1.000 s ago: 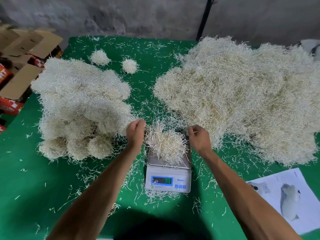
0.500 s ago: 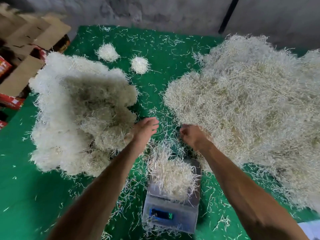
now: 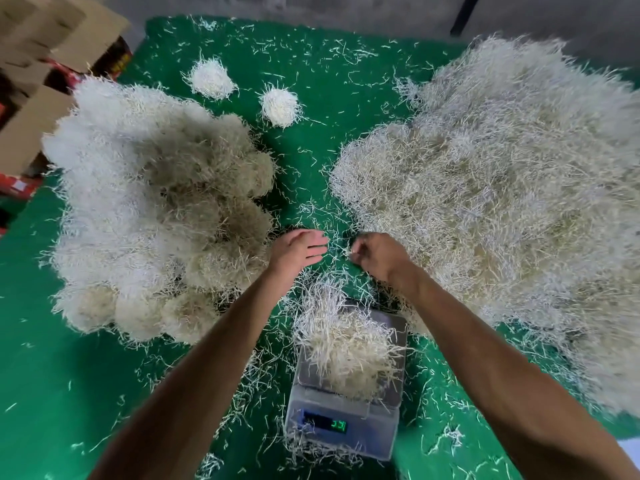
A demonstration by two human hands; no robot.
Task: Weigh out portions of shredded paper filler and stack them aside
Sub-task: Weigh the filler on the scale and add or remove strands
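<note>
Green cloth (image 3: 346,81) covers the table and loose paper strips lie scattered all over it. In the lower centre of the frame stands a small scale (image 3: 343,420), and a portion of shredded paper (image 3: 346,344) sits on its plate, hanging over the far edge; the green digits on the display are too blurred to read. The big loose heap (image 3: 502,202) fills the right side of the frame. On the left side is the stack of finished portions (image 3: 156,209), pressed together as round bundles, and 2 small bundles (image 3: 211,79) lie apart in the upper centre. The left hand (image 3: 298,249) is above the cloth just beyond the scale, fingers straight and relaxed, holding nothing. The right hand (image 3: 377,256) is near it, at the edge of the big heap, with fingers curled and pinching a few strips. Cardboard boxes (image 3: 52,46) are in the upper left corner.
</note>
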